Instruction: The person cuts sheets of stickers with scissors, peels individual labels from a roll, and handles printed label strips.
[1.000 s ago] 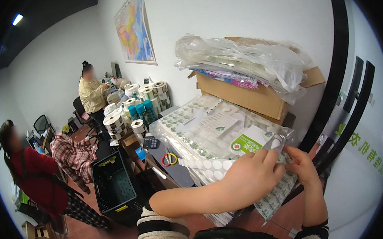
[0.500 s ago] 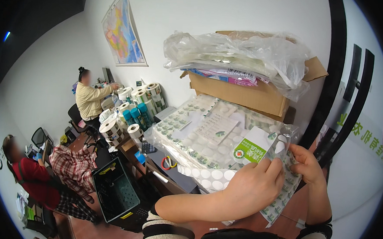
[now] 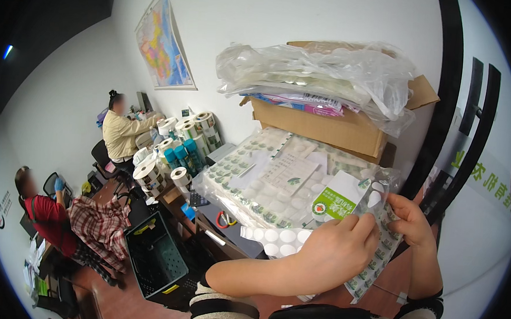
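Observation:
My left hand is closed, its fingertips pinched together over the near right of a plastic-wrapped stack of printed sheets. What the pinch holds is hidden. Just right of it, my right hand has thumb and fingers closed on the edge of a sticker sheet with white rounded stickers. A white-and-green card lies flat on the stack beyond my left fingers. From beneath my left forearm a strip of round white stickers sticks out. A green-patterned sheet hangs below both hands.
Behind the stack stands an open cardboard box topped with clear plastic bags. Label rolls, blue-capped cans and red-yellow scissors are to the left. A dark crate stands below. Two people work at far left.
My hands stay nearly in place, with only slight finger movement. The person in red at far left has turned and raised a blue-gloved hand.

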The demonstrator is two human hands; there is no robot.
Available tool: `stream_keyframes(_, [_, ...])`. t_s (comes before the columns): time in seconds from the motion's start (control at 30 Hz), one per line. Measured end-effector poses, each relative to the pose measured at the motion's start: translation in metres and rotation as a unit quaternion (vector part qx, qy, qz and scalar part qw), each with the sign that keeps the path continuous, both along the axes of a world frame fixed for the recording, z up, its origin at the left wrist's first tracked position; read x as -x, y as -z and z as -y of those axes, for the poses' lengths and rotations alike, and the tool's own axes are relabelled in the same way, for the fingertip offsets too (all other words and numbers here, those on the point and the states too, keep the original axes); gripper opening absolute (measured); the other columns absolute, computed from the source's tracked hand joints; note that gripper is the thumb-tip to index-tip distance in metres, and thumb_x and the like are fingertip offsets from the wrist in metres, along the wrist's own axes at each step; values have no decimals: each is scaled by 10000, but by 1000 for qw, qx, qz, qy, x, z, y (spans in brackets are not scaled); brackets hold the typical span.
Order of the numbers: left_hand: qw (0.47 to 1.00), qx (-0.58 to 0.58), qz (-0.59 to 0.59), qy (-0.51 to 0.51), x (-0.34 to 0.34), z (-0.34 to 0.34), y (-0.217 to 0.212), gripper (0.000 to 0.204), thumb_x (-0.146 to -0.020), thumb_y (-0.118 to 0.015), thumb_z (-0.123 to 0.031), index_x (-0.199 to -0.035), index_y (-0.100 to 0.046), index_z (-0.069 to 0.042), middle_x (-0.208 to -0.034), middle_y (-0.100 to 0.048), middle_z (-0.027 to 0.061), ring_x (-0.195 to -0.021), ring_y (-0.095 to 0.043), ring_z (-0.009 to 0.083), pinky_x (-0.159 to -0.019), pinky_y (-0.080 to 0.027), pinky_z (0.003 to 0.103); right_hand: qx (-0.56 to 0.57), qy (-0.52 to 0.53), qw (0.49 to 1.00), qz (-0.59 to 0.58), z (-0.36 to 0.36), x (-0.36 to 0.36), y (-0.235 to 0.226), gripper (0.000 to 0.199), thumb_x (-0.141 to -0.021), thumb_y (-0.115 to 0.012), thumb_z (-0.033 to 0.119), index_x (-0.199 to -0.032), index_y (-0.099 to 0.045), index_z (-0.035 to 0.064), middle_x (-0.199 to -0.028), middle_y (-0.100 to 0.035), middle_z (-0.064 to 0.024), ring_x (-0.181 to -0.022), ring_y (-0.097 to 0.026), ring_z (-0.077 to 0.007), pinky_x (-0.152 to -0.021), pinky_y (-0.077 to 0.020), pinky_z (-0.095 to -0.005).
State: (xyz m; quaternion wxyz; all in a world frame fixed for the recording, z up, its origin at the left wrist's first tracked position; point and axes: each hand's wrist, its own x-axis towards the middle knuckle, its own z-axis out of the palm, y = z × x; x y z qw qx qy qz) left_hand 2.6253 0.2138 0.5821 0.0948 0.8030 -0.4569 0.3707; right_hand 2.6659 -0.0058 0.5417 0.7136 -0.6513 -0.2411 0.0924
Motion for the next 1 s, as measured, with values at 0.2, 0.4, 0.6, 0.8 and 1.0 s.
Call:
stream_keyframes(0.2, [1000,-4,1,-1,0,0,1,298,-616,-546,-115,-882,-571,16,-808,-480,42,-616,-490,116,-472,-413,210,-1,-6,1000,12,-1,-1,-3,668,-598,-414,-119,-1261,-350,-69,-1173,-497,-108,-1082,-482,-161,-909,-367,-264])
stream_keyframes(0.4, [998,-16,37,-37,7,-7,-25,353,-587,-545,-114,-908,-573,29,-849,-495,47,-615,-487,119,-462,-394,208,31,32,998,40,-11,-11,-27,618,-637,-423,-104,-1251,-381,-46,-1172,-485,-84,-1040,-489,-137,-855,-391,-238])
stream_keyframes(0.6, [998,31,-6,-51,0,-14,-40,268,-618,-556,-29,-882,-607,-36,-822,-543,48,-663,-562,193,-539,-466,289,197,90,952,215,-17,-23,-41,425,-738,-554,-3,-1159,-500,15,-1034,-545,-73,-922,-515,-111,-738,-426,-237])
stream_keyframes(0.8, [991,130,-16,-41,-11,-14,-41,230,-635,-541,98,-822,-628,-4,-802,-583,79,-603,-564,211,-549,-451,276,369,156,831,386,-32,-10,-42,343,-741,-629,161,-1061,-576,49,-880,-546,-162,-809,-551,-279,-713,-446,-312])
stream_keyframes(1.0, [991,121,-4,-60,-3,-2,-39,238,-646,-543,100,-837,-633,-10,-809,-586,81,-588,-557,196,-542,-444,271,428,203,750,461,-57,-20,-48,206,-729,-626,218,-813,-629,30,-797,-568,-150,-774,-580,-300,-644,-480,-355])
